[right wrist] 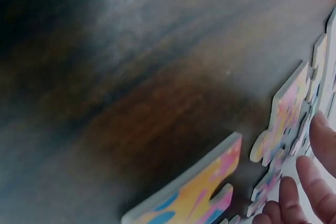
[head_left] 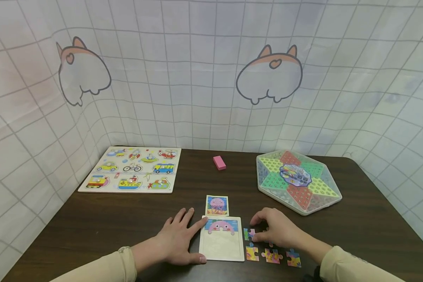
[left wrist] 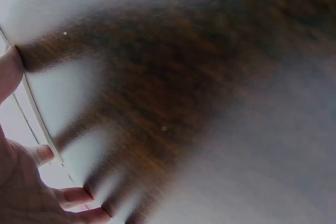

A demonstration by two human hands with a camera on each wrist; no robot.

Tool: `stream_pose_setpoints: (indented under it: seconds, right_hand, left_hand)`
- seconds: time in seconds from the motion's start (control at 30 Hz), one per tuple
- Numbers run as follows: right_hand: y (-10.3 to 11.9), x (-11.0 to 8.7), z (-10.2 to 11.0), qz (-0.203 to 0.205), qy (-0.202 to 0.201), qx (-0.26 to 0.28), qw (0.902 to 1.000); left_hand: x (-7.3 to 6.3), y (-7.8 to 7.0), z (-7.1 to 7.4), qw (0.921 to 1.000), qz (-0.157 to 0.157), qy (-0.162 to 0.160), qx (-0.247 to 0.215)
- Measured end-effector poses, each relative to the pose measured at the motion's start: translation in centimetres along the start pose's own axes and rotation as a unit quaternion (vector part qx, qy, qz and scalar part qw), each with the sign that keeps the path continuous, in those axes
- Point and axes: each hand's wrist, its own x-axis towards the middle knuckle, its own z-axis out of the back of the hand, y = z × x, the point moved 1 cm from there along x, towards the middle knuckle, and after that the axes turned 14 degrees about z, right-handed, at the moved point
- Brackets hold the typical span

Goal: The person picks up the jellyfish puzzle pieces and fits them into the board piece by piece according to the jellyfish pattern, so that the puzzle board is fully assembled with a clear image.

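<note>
A white puzzle tray (head_left: pixel 221 248) holds the assembled top of a pink sea-creature picture (head_left: pixel 221 226). My left hand (head_left: pixel 178 239) lies spread at its left side, index fingertip on the upper left corner and thumb at the lower left edge. To the tray's right, my right hand (head_left: pixel 276 229) hovers with thumb and index apart, the thumb tip at the edge of a green-and-pink puzzle piece (head_left: pixel 247 234). Other loose pieces lie nearby: a yellow one (head_left: pixel 252 253), a pink-and-yellow one (head_left: pixel 272 256) and a blue-and-yellow one (head_left: pixel 293 258). More pieces are partly hidden under the right hand.
A small picture card (head_left: pixel 217 205) touches the tray's far edge. Farther back lie a vehicle puzzle board (head_left: pixel 114 182) at left, a pink block (head_left: pixel 219 162) in the middle and a hexagonal game box (head_left: pixel 268 188) at right. A tile-patterned curtain (head_left: pixel 204 109) surrounds the dark table.
</note>
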Motion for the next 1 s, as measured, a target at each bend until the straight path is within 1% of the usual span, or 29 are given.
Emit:
stream_pose_setpoints:
  seconds: [0.13,0.27,0.4,0.53,0.67,0.8,0.87,1.0]
  right_hand:
    - [0.2,0.2,-0.3,0.014,-0.004,-0.036,0.9992]
    - [0.4,0.2,-0.5,0.006,-0.005,-0.066,0.9978]
    - [0.4,0.2,-0.7,0.003,-0.006,-0.077,0.997]
    - [0.4,0.4,-0.7,-0.003,-0.017,-0.076,0.997]
    - [0.7,0.5,-0.8,-0.019,-0.029,-0.063,0.9974]
    - [0.9,0.4,-0.8,-0.019,-0.04,-0.04,0.9982]
    - [0.9,0.4,-0.7,-0.017,-0.045,-0.019,0.9987]
    - [1.2,0.7,-0.4,-0.019,-0.053,0.045,0.9974]
  left_hand:
    - [0.0,0.0,0.0,1.0,-0.001,0.0,-0.002]
    - [0.0,0.0,0.0,1.0,-0.003,0.002,-0.004]
    - [0.0,0.0,0.0,1.0,-0.003,0.003,-0.004]
    - [0.1,0.1,0.0,1.0,-0.005,0.003,-0.003]
    - [0.1,0.2,0.0,1.0,-0.007,0.002,-0.003]
    - [0.1,0.2,0.0,1.0,-0.007,0.002,-0.005]
    - [0.1,0.2,0.0,1.0,-0.008,0.001,-0.005]
    - [0.1,0.2,0.0,0.9999,-0.011,0.0,-0.006]
